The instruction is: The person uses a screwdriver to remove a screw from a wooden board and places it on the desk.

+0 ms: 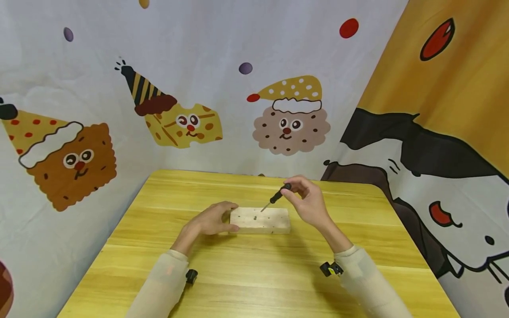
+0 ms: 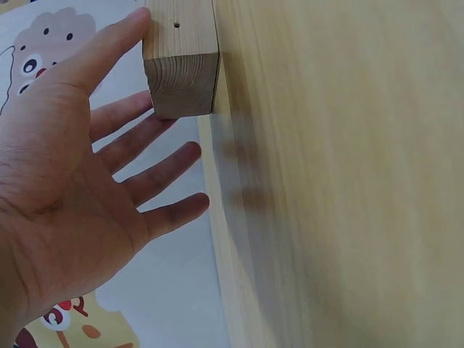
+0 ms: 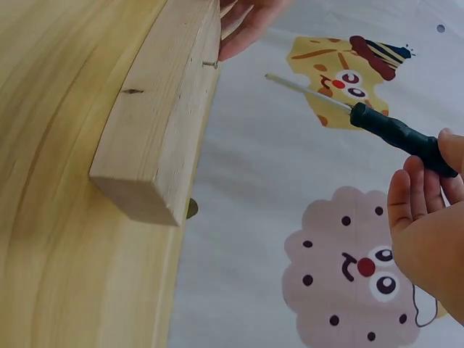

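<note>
A pale wooden block [image 1: 274, 221] lies lengthwise on the table, with small dark holes in its top. My left hand [image 1: 210, 219] holds the block's left end between thumb and fingers; in the left wrist view the other fingers stretch out beyond the wood. My right hand [image 1: 310, 205] pinches the dark handle of a screwdriver [image 1: 275, 196] above the block, its shaft slanting down to the left. A screw [image 3: 210, 64] sticks out of the block's top in the right wrist view. The screwdriver's tip is apart from this screw.
The yellow wood-grain table [image 1: 254, 274] reaches back to a white cloth [image 1: 207, 53] printed with cartoon food. At the right hangs an orange cloth [image 1: 397, 84] with a large cartoon figure. Small black devices [image 1: 191, 276] sit at both wrists.
</note>
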Demonstrator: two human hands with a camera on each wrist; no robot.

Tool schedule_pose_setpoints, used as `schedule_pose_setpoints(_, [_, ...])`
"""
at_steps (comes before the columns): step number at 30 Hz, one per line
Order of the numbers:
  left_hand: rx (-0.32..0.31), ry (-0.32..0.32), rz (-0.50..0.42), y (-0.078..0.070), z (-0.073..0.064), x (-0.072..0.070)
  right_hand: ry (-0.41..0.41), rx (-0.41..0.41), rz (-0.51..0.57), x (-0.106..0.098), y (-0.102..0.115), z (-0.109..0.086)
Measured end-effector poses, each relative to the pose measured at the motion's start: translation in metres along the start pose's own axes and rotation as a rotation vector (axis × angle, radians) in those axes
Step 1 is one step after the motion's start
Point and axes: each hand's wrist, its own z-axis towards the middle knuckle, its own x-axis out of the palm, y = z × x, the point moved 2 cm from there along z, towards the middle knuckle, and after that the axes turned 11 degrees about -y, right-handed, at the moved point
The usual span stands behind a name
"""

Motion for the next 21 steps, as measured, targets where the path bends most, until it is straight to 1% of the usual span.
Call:
schedule_pose_setpoints(2, [0.021,-0.014,0.012,-0.001,0.0,0.0,-0.014,0.011,-0.004,-0.006,-0.001,-0.002])
schedule_pose_setpoints(8, [0.114,-0.07,0.014,-0.011,0.004,-0.001,-0.054,0.062,-0.038,-0.023,-0.004,-0.008])
schedule_pose_setpoints(10, [0.126,-0.084,0.016,-0.013,0.007,0.001,-0.064,0.081,-0.049,-0.028,-0.006,-0.01])
schedule_pose_setpoints(13, [0.128,-0.104,0.016,-0.016,0.009,0.004,-0.082,0.112,-0.055,-0.035,-0.009,-0.013])
schedule_pose_setpoints(16, [0.129,-0.117,0.012,-0.019,0.012,0.007,-0.105,0.138,-0.041,-0.042,-0.011,-0.014])
schedule_pose_setpoints(21, [0.151,-0.128,-0.001,-0.027,0.016,0.01,-0.146,0.155,-0.023,-0.052,-0.015,-0.016])
